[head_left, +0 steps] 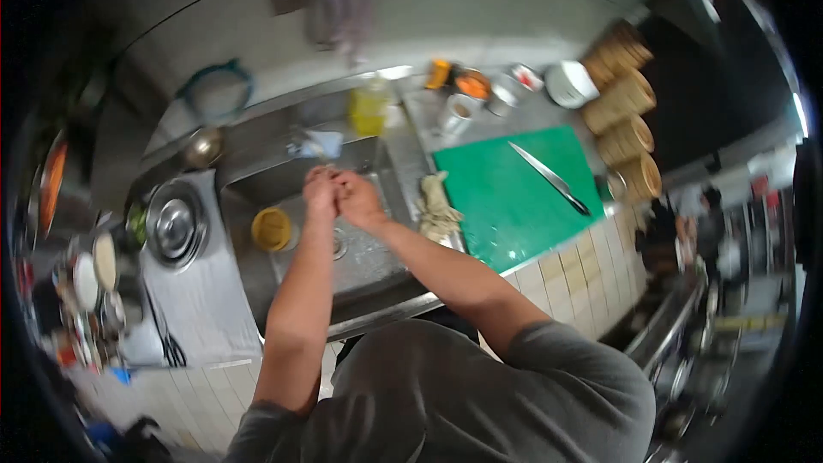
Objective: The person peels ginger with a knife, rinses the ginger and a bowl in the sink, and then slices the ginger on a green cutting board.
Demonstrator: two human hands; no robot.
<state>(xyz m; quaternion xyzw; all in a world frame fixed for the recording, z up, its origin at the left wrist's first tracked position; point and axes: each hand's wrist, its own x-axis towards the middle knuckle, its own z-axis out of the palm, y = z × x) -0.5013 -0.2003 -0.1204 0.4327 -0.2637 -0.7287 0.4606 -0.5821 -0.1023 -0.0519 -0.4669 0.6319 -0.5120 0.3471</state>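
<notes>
Both forearms reached forward from the grey shirt. The left hand (321,191) and right hand (360,201) met over the steel sink (377,264), fingers curled against each other (whether anything lay between them I could not tell). A yellow tub (272,229) sat in the basin to the left, and a crumpled cloth (437,206) lay on its right rim. Beyond, a knife (549,177) rested on the green board (506,214).

Over a steel sink (257,244), the left hand (321,191) and right hand (358,200) press together, fingers clasped, holding nothing that shows. A yellow bowl (272,229) sits in the basin beside them. A knife (549,177) lies on the green cutting board (506,206), with a crumpled cloth (437,207) at its left edge.
</notes>
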